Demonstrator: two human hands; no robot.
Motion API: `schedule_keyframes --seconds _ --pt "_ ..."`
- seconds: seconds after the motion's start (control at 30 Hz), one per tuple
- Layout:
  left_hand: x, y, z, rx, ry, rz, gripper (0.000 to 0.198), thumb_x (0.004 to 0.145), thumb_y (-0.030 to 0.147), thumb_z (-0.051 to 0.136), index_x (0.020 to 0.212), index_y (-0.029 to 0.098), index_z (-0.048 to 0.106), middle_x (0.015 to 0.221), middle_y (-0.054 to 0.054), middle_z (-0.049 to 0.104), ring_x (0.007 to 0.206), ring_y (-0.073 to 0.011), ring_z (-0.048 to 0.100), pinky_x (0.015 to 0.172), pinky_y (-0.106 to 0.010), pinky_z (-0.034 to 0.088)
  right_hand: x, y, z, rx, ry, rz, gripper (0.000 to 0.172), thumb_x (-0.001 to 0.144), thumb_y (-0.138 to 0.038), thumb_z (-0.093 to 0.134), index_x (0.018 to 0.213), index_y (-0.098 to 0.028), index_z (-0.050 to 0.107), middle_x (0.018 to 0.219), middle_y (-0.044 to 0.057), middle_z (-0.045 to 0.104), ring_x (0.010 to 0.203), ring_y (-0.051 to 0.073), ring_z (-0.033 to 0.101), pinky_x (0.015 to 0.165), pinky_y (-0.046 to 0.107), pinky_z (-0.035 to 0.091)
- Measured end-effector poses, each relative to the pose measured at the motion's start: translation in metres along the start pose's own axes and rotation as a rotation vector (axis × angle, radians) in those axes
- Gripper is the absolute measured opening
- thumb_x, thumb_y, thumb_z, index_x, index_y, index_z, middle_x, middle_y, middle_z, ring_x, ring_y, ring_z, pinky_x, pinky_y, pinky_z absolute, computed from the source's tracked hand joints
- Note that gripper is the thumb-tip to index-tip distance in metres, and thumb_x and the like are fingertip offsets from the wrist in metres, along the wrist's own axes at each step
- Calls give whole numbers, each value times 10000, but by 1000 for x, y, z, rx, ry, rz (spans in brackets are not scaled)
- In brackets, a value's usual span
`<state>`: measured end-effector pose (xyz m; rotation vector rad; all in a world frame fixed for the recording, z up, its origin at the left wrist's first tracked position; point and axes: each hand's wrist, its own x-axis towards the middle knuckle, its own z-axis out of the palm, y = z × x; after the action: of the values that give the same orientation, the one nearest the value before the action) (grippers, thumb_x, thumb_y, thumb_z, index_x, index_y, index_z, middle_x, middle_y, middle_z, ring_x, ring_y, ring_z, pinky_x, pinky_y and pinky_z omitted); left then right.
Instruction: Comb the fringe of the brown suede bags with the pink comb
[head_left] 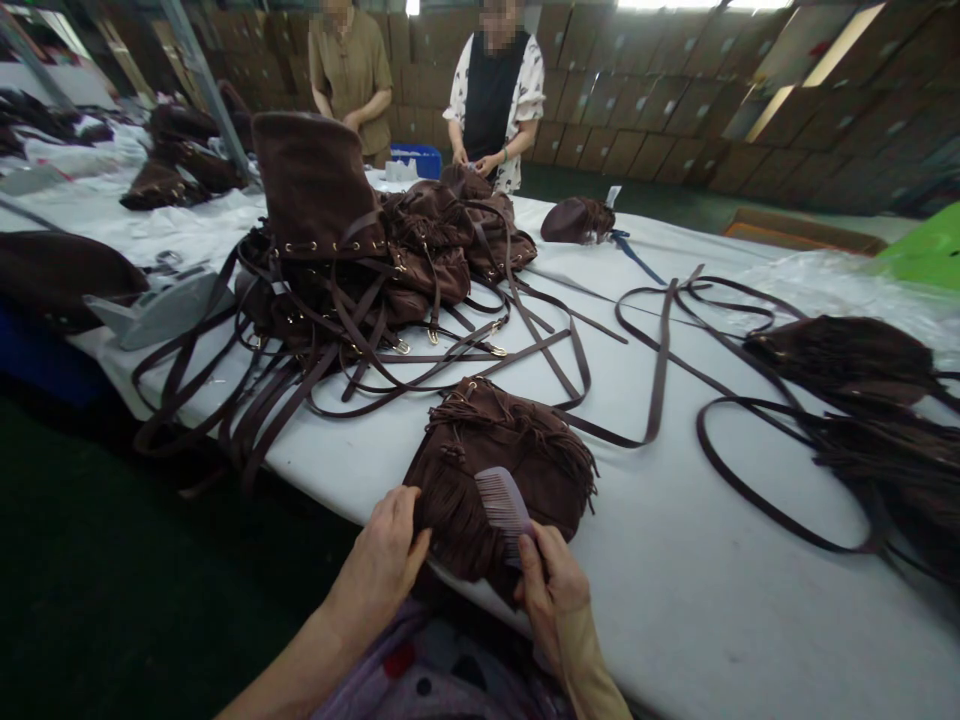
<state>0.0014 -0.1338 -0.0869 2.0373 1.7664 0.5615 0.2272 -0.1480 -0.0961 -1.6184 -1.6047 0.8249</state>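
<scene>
A dark brown fringed bag [525, 440] lies on the white table near its front edge. My left hand [390, 540] pinches the bag's left lower side, fingers closed at the fringe. In my right hand [551, 580] is a pale purple comb [501, 500], its teeth turned left and resting over the fringe on the bag's front. The tips of the teeth are partly lost against the dark fringe.
Brown bags with long straps [427, 270] are heaped at the back left. More fringed bags [847, 360] and looped straps lie on the right. Grey plastic [161, 310] sits at the left edge. Two people stand behind the white table [675, 600], before stacked cartons [600, 130].
</scene>
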Motion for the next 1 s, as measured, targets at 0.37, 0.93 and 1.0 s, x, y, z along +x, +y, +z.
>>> schedule_keyframes --seconds 0.37,0.93,1.0 --pt "-6 -5 -2 34 207 97 191 956 214 437 1028 195 613 1201 -105 627 1052 -238 638 939 -401 529 -2 -2 -4 100 15 -46 298 1007 -323 405 1116 -132 605 821 28 537 492 106 531 484 237 467" --pt "-12 15 -6 -531 -96 -281 174 934 356 431 1012 218 501 811 1 619 663 -178 664 640 -286 503 -10 -53 -50 -59 317 -512 247 973 -161 489 1174 -238 609 851 25 668 692 128 639 710 211 515" --pt "-14 16 -1 -432 -50 -202 161 921 338 479 1031 221 491 847 -14 634 762 -204 664 714 -315 506 -12 -54 -52 -84 317 -503 245 970 -167 495 1170 -244 614 873 26 671 702 130 642 731 217 518"
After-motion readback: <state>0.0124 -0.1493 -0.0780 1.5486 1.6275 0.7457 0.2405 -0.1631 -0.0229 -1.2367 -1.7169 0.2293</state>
